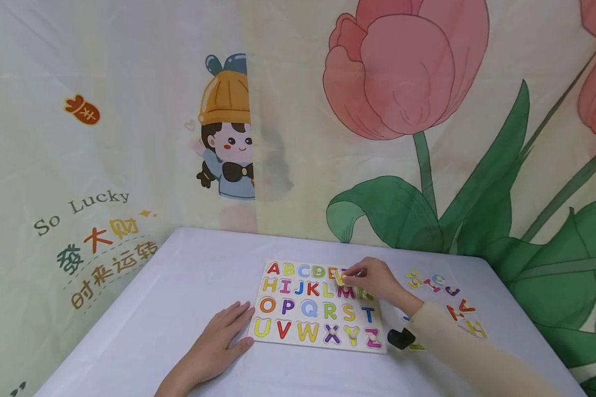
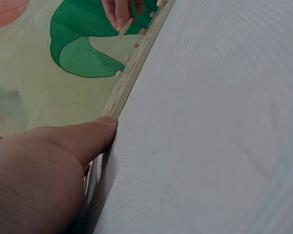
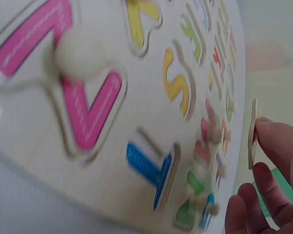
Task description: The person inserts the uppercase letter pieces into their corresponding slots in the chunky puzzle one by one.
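A wooden alphabet puzzle board lies on the table, its coloured letters in rows. My left hand rests flat beside the board's left edge, fingers extended; in the left wrist view the thumb touches that edge. Over the upper right part of the board, my right hand pinches a yellowish letter piece between thumb and fingers. In the right wrist view this thin piece is edge-on, raised off the board. Knobs stand on the X, the Y and the pink Z; the T shows none.
Several loose letter pieces lie right of the board, among them a pink one and a red one. A black object shows beside the right forearm. White cloth covers the table; a printed curtain hangs behind it.
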`<state>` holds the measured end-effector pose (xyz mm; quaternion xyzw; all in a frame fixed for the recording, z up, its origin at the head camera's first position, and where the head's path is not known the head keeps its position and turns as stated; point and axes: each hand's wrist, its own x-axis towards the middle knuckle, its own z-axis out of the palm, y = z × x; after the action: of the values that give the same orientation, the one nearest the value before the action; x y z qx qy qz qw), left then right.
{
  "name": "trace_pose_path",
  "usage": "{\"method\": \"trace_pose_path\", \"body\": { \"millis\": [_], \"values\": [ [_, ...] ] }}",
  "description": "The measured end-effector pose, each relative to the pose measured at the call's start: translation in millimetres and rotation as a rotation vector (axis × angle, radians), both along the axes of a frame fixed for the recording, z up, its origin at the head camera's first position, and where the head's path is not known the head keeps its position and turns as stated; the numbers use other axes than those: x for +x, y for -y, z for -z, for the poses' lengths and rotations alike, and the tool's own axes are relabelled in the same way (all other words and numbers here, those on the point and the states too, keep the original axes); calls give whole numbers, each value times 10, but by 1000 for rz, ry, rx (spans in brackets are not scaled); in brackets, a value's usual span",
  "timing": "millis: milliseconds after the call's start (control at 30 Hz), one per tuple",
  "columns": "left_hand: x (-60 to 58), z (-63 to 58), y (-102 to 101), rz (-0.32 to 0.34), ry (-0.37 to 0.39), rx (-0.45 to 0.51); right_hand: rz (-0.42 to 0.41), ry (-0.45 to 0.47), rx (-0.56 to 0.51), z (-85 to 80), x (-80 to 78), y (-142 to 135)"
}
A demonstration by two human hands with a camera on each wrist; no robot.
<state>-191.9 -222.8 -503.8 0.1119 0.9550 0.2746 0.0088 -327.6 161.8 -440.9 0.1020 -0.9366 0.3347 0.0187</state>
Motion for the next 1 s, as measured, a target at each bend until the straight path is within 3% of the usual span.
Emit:
{"method": "trace_pose_path", "body": {
  "millis": [500,667,1000],
  "values": [
    [-5,-5,-8,12,-36,-10,-67,10,-14,-71,328,313],
    [-1,4,-3,13,-30,-11,-120,-11,-15,-56,463,370],
    [6,-13,-13,10,-19,-11,-193,38,-52,13,748,555]
  ]
}}
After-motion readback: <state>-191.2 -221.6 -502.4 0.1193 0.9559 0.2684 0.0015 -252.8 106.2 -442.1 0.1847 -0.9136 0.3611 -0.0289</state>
